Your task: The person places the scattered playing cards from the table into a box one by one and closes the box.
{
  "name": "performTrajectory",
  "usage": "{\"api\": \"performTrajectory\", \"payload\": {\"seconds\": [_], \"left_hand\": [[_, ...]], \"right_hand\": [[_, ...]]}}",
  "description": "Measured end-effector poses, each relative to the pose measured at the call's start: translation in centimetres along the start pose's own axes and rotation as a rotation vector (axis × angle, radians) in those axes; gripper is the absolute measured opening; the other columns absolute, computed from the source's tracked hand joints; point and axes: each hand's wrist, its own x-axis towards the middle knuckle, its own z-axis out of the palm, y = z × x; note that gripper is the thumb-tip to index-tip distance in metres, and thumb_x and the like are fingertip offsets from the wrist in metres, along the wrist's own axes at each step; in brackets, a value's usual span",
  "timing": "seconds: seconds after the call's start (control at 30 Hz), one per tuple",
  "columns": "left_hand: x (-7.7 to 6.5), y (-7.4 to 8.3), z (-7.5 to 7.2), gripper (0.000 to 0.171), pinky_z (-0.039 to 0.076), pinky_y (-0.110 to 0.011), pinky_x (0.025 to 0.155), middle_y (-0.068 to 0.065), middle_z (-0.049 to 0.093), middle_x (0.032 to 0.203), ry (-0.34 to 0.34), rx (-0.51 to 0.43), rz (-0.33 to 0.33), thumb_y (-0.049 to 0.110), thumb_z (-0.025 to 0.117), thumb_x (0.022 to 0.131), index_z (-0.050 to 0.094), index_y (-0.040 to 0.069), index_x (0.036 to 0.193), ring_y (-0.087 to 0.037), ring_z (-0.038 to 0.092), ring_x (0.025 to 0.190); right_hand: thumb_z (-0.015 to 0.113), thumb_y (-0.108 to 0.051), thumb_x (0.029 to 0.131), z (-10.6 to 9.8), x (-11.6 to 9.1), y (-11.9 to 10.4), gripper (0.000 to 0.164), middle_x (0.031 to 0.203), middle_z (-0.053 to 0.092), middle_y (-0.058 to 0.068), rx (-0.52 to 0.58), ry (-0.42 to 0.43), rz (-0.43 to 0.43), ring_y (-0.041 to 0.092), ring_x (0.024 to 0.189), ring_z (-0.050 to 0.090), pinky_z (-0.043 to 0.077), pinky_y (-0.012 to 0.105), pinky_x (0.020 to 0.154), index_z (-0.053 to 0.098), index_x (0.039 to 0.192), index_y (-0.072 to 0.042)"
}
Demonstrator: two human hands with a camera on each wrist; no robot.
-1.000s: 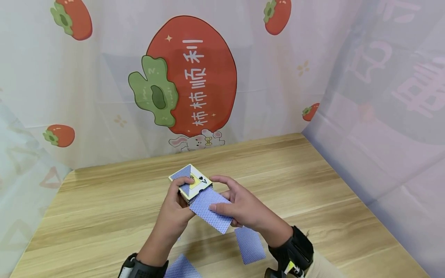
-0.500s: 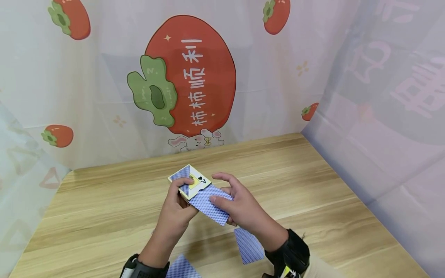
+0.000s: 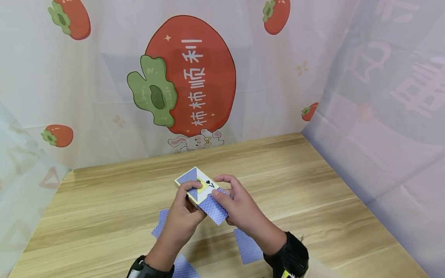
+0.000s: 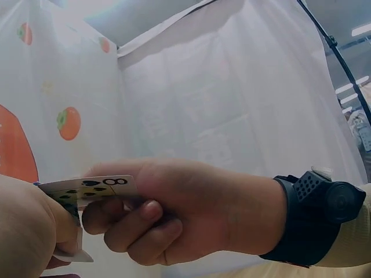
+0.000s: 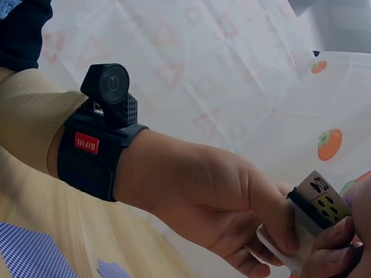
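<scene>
In the head view, my left hand [image 3: 182,216] grips a playing card box [image 3: 205,187] printed with a blue pattern and an ace. Its index finger lies across the top face. A stack of blue-backed playing cards [image 3: 213,210] sits partway inside the box's open end. My right hand [image 3: 243,208] pinches the protruding part, thumb on top and close to the box edge. From below, the left wrist view shows an eight of a black suit [image 4: 98,186] as the stack's underside. In the right wrist view, the left thumb presses along the box.
Loose blue-backed cards lie on the wooden table [image 3: 330,200]: one near the right wrist [image 3: 247,247], one beside the left forearm [image 3: 160,224], another at the front edge of view [image 3: 185,268]. Printed cloth walls [image 3: 264,88] stand around the table.
The stack has slid deeper into the box, so less of it protrudes. My left hand and the box have shifted slightly right, uncovering a loose card beside the left forearm.
</scene>
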Motion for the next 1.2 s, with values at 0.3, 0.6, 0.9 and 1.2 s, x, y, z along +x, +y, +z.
{"api": "performTrajectory", "payload": {"seconds": [0.3, 0.6, 0.9, 1.2], "left_hand": [[0.0, 0.1, 0.0, 0.060, 0.057, -0.025, 0.079, -0.029, 0.053, 0.127, -0.009, -0.026, -0.026, -0.018, 0.062, 0.082, 0.036, 0.005, 0.132, -0.019, 0.065, 0.107], [0.1, 0.5, -0.3, 0.060, 0.058, -0.025, 0.078, -0.027, 0.051, 0.126, -0.024, -0.113, -0.048, -0.019, 0.062, 0.083, 0.035, 0.005, 0.132, -0.016, 0.066, 0.100], [-0.3, 0.8, -0.3, 0.057, 0.060, -0.028, 0.073, -0.021, 0.057, 0.118, -0.090, -0.131, -0.009, -0.012, 0.068, 0.085, 0.036, 0.001, 0.130, -0.019, 0.068, 0.091], [-0.3, 1.2, -0.4, 0.057, 0.060, -0.029, 0.074, -0.024, 0.054, 0.120, -0.066, -0.116, -0.025, -0.013, 0.067, 0.085, 0.037, 0.002, 0.130, -0.020, 0.067, 0.092]], "right_hand": [[0.057, -0.024, 0.105, -1.4, -0.3, -0.5, 0.036, 0.084, 0.060, 0.008, 0.009, -0.193, -0.093, 0.011, 0.051, 0.044, 0.037, 0.020, 0.044, 0.043, 0.133, -0.006], [0.066, -0.021, 0.100, -1.9, -0.2, -0.4, 0.048, 0.084, 0.061, 0.007, 0.026, -0.278, -0.197, 0.011, 0.060, 0.051, 0.047, 0.021, 0.050, 0.042, 0.137, -0.002], [0.075, -0.024, 0.094, -1.6, 0.4, -0.5, 0.045, 0.069, 0.057, 0.004, -0.235, 0.022, -0.102, 0.011, 0.052, 0.045, 0.039, 0.021, 0.043, 0.055, 0.132, -0.014], [0.072, -0.025, 0.096, -1.4, 0.4, -0.5, 0.043, 0.074, 0.058, 0.003, -0.237, 0.007, -0.109, 0.012, 0.056, 0.047, 0.041, 0.022, 0.046, 0.054, 0.133, -0.017]]}}
